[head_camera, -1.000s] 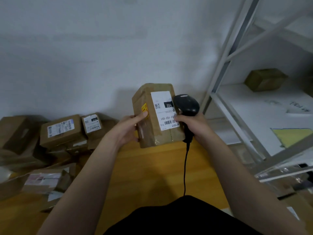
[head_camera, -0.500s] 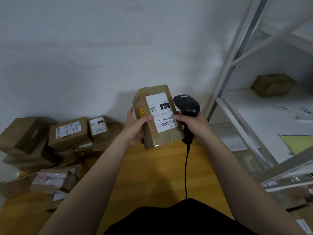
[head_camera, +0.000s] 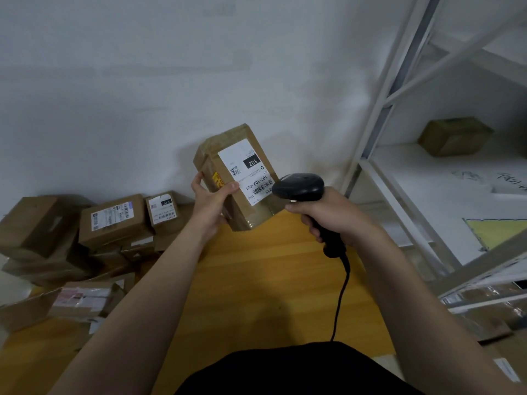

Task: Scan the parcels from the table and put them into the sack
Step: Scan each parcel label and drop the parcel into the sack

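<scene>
My left hand [head_camera: 211,203] grips a brown cardboard parcel [head_camera: 236,178] from its left side and holds it tilted above the wooden table [head_camera: 256,280]. The parcel's white label reads 102 and faces me. My right hand [head_camera: 333,215] is closed around the handle of a black corded barcode scanner [head_camera: 299,187]. The scanner head sits just right of the label's barcode, very close to the parcel. No sack is in view.
Several brown labelled parcels [head_camera: 114,220] are piled on the table's left side against the white wall. A white metal shelving rack [head_camera: 399,132] stands to the right, with one cardboard box [head_camera: 453,135] on a shelf. The scanner's cable [head_camera: 340,295] hangs toward my body.
My left hand has tilted the parcel with its top leaning left. My right hand has let go of the parcel and pulled the scanner back to the right, now pointing at the label.
</scene>
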